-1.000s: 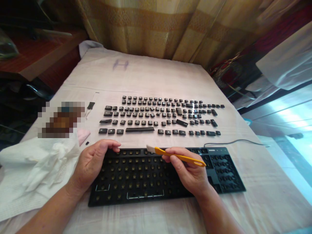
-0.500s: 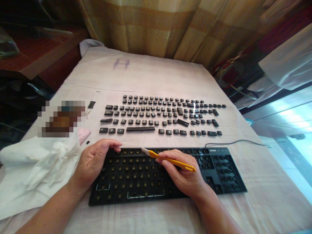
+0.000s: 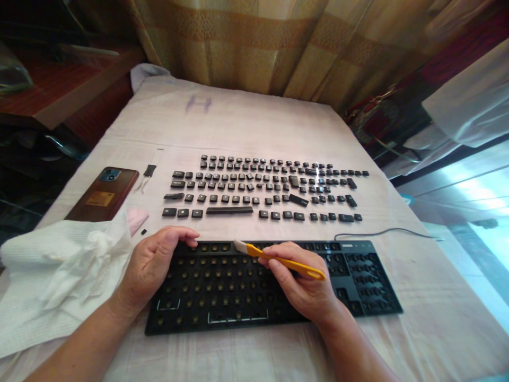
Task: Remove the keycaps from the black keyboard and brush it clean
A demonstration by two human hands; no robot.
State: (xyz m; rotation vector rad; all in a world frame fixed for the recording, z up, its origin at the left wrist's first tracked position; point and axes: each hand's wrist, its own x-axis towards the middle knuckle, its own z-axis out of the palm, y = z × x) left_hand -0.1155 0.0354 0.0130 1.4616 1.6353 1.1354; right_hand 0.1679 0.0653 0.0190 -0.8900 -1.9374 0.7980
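Observation:
A black keyboard (image 3: 222, 276) stripped of its keycaps lies in front of me, its switches bare. My left hand (image 3: 153, 262) grips its left end, fingers bent over the far corner and thumb side partly hidden. Between the thumb and fingers of my right hand (image 3: 304, 273) is a yellow-handled brush (image 3: 286, 261). The pale bristles point left and rest at the upper row near the keyboard's far edge. Beyond the keyboard, loose black keycaps (image 3: 229, 211) are laid out in rows in keyboard order, a few of them tilted.
At left lie a phone (image 3: 105, 193), crumpled white paper towel (image 3: 59, 281), a pink cloth (image 3: 136, 218) and a wire keycap puller (image 3: 149, 171). The keyboard's cable (image 3: 382, 232) runs off right. A brown curtain (image 3: 246, 48) hangs behind the cloth-covered surface (image 3: 258, 127).
My right hand and the brush have shifted slightly to the right along the upper row. My left hand stays at the keyboard's corner.

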